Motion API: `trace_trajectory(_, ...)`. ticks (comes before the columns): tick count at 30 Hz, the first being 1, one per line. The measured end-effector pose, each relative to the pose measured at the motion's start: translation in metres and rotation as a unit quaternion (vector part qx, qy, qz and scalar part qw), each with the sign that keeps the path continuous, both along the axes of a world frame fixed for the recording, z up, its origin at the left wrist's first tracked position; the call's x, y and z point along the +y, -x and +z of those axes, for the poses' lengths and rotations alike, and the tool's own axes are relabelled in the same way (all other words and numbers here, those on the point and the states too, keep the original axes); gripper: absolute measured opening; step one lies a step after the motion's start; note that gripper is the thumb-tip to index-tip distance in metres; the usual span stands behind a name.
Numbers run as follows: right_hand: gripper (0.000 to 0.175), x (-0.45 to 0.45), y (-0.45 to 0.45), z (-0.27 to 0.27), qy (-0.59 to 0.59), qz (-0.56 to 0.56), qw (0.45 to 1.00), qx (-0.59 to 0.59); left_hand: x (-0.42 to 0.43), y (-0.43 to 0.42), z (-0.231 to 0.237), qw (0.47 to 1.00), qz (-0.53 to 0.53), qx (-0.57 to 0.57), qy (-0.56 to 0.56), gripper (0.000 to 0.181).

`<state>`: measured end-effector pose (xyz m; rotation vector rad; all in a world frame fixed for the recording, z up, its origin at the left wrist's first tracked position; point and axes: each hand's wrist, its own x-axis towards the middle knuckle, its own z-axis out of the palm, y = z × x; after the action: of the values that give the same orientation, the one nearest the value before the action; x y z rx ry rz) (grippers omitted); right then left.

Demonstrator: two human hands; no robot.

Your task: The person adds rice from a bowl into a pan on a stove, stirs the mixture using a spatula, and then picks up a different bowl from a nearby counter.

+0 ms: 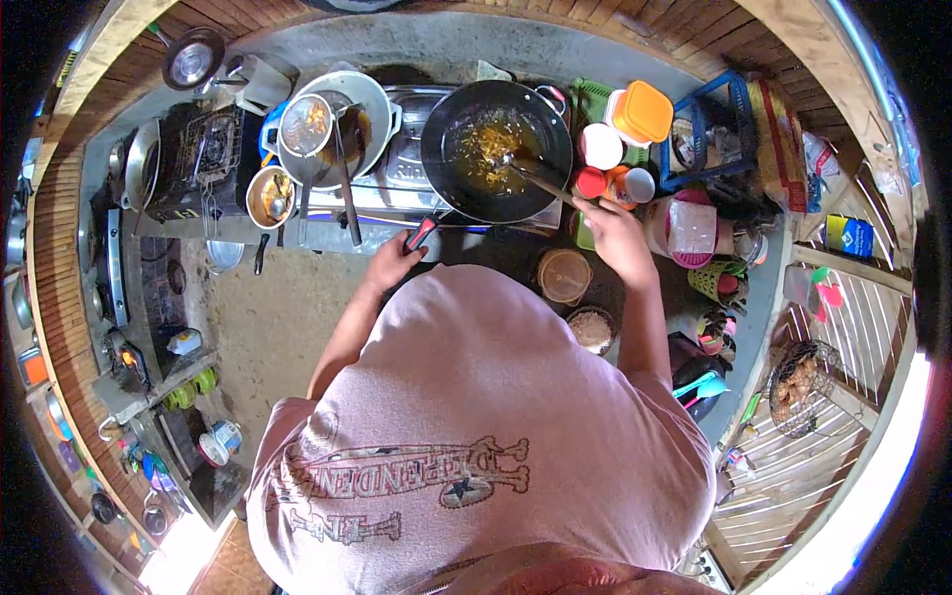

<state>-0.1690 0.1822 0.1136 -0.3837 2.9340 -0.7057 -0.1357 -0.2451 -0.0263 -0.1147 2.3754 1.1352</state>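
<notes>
A black wok (446, 156) stands on the gas stove (405, 172) before me, with yellow-brown shredded food (494, 141) frying in oil at its middle. My left hand (398, 260) grips the wok's black and red handle (422, 233). In my right hand (613, 234) is the handle of a spatula or ladle (547, 184), whose head rests among the food and is partly hidden by it. Left of the wok, a large metal pan (383, 134) contains dark liquid. Across that pan lie a strainer (306, 125) with bits of food and a long-handled utensil (346, 197).
A small saucepan (253, 197) with a spoon stands at the left. Several jars and tubs, including an orange-lidded container (643, 111), crowd the right beside a blue plastic rack (695, 175). A round lidded tub (564, 277) and a bowl of grains (592, 331) lie near my right forearm.
</notes>
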Motion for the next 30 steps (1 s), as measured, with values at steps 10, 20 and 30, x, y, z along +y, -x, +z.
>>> trace_trajectory(10,0.042,-0.01,-0.015,-0.039,-0.052,0.0,0.995,-0.087,-0.006,0.0,-0.015,0.999,0.003,0.0,-0.038,0.039)
trace_trajectory(20,0.04,0.018,-0.016,0.0,-0.013,-0.021,0.997,-0.072,-0.003,0.001,0.003,1.0,0.006,-0.024,-0.004,0.041)
trace_trajectory(30,0.037,0.006,-0.001,-0.019,0.087,-0.062,0.993,-0.059,-0.012,-0.002,-0.026,0.998,0.017,0.001,-0.054,0.043)
